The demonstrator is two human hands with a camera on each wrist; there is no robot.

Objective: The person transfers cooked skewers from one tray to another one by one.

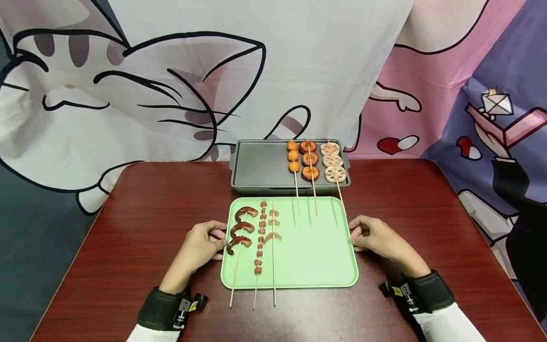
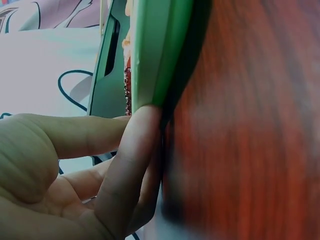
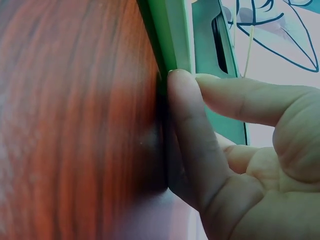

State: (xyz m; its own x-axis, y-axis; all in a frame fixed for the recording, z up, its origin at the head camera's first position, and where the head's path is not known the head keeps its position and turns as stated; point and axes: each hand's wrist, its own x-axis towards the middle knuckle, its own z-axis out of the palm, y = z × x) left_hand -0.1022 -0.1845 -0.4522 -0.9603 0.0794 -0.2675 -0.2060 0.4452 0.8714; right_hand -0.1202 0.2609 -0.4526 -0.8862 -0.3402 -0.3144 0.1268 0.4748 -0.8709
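Left hand: the left hand [image 1: 204, 243] rests on the table with loosely bent fingers [image 2: 131, 150] touching the left edge of the green tray [image 1: 316, 266]; the wrist view shows fingertips against the rim, not wrapped around it.

Right hand: the right hand [image 1: 376, 236] mirrors it, fingers [image 3: 185, 130] set against the tray's right edge, thumb apart above them. Neither hand pinches or carries anything (the two together look placed to steady the tray from both sides).

Green tray: flat on the table, in front of the person, between the two hands.

On the tray: three skewers lie side by side in its left half, sticks pointing toward the person and overhanging the near rim: an octopus tentacle skewer [image 1: 240, 229] nearest the left hand, a skewer of small red pieces [image 1: 260, 237], then a skewer of pale curved pieces [image 1: 273, 227].

Grill pan [image 1: 260, 166]: grey, just behind the tray, holding three more skewers at its right end: orange balls [image 1: 293, 155], sausage rounds [image 1: 309, 159], lotus root slices [image 1: 333, 161]; their sticks reach over the tray's far edge.

Table [image 1: 128, 223]: dark red wood grain.

Backdrop: a cartoon cat cloth [image 1: 141, 80] hangs behind.
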